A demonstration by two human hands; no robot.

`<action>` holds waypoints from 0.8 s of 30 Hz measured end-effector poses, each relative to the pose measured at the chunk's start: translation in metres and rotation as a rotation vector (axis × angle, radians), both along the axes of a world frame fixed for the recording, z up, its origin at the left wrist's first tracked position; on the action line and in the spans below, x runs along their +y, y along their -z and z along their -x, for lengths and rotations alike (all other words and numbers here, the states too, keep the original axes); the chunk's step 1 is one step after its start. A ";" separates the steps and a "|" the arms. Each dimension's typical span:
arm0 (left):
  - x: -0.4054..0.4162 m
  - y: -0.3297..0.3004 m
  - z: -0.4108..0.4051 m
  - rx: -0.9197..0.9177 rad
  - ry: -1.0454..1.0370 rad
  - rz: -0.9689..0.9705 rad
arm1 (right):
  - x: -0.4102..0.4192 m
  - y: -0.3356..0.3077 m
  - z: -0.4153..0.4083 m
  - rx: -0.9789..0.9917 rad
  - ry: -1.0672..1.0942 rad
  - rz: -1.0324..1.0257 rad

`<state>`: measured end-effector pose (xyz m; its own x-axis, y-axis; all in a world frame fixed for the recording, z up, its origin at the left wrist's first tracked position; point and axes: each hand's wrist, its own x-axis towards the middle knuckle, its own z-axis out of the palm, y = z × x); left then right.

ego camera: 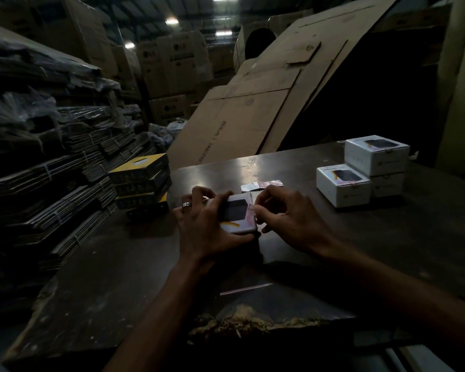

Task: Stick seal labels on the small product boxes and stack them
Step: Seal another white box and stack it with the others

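Pretty dim warehouse I'm looking at here. A dark, worn table [113,277] is filling the lower view, its near edge chipped and flaking. Flattened cardboard bundles [46,162] are piling up high on the left. A few yellow-and-black boxes [141,181] are sitting stacked just beside the table's far-left corner. A big unfolded cardboard sheet [253,111] is leaning behind the table. Brown cartons [175,57] are towering at the back, and ceiling lights [171,21] are glowing faintly overhead.

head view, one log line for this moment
left hand holds small box | right hand pinches seal label at box edge | stack waiting
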<state>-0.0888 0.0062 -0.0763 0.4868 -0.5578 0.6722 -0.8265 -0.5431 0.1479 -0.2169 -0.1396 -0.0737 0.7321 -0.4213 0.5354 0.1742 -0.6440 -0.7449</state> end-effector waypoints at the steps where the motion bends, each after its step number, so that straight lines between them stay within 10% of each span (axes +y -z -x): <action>1: 0.000 0.001 0.000 -0.002 0.000 0.006 | 0.000 0.000 0.000 -0.009 -0.006 0.000; 24: -0.001 0.000 -0.002 0.126 0.161 -0.017 | -0.011 -0.012 0.005 0.120 -0.071 -0.427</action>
